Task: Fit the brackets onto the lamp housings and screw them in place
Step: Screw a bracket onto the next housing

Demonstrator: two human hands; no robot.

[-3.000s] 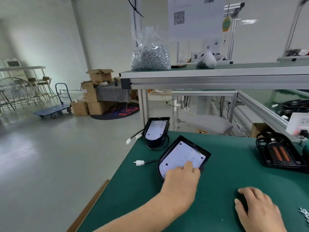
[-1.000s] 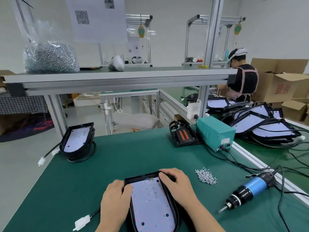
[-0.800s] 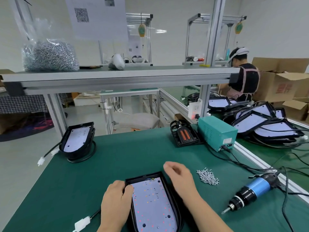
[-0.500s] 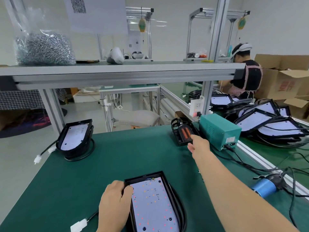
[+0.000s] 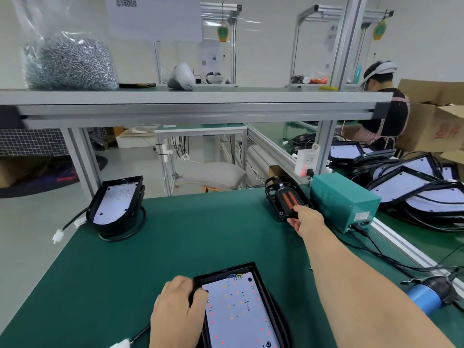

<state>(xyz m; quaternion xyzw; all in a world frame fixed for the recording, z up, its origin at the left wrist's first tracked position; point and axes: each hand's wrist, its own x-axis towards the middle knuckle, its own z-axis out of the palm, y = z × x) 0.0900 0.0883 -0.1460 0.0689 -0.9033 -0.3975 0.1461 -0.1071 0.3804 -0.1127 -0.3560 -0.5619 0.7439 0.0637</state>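
Note:
A black lamp housing (image 5: 241, 312) with a white LED board lies face up at the near edge of the green table (image 5: 175, 234). My left hand (image 5: 175, 312) holds its left rim, fingers curled over the edge. My right arm stretches to the far right of the table, where my right hand (image 5: 305, 219) pinches the near edge of a black bracket (image 5: 286, 197) with two orange cells. A second lamp housing (image 5: 115, 202) stands tilted at the far left of the table.
A green power box (image 5: 344, 199) sits right of the bracket. A blue electric screwdriver (image 5: 426, 295) lies at the right edge. Several lamp housings (image 5: 414, 182) are piled on the neighbouring bench, where a person (image 5: 384, 116) works. A bag of screws (image 5: 70, 61) sits on the shelf.
My right hand left the near lamp housing and reached across the table to the black bracket. My left hand stayed on the housing's left rim.

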